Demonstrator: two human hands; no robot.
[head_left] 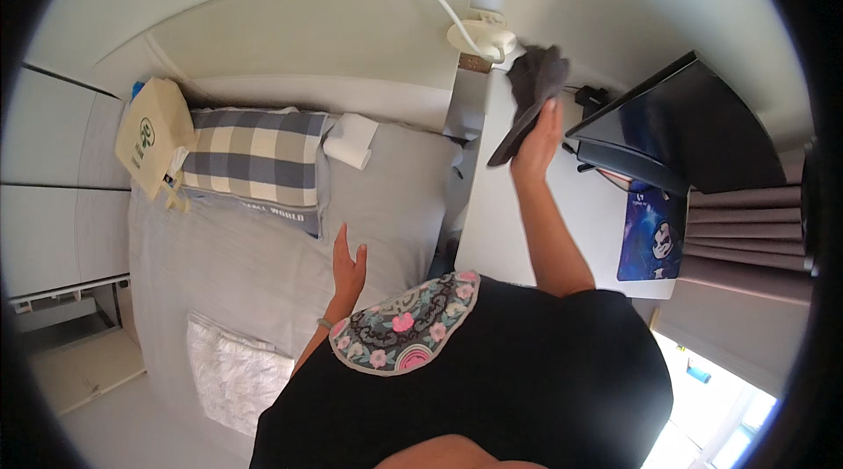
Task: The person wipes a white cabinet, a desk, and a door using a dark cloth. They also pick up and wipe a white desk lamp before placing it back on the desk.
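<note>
A dark grey cloth (pixel 532 90) is in my right hand (pixel 540 139), held over the far part of a white desk (pixel 497 205). Its folds stand up past my fingers, and one edge hangs towards the bed side. My fingers hide part of how I grip it. Over the grey bed sheet (pixel 395 205), my left hand (pixel 349 265) holds nothing, its thumb apart from the fingers. A white clamp lamp (pixel 484 37) with a bent neck stands just beyond the cloth, at the desk's back corner.
A curved black monitor (pixel 678 120) and a blue patterned mouse pad (pixel 649 232) occupy the desk's right side. On the bed are a checked pillow (pixel 257 153), a white paper roll (pixel 352 141), a cream tote bag (pixel 155 139) bearing writing, and a white quilted cloth (pixel 230 370).
</note>
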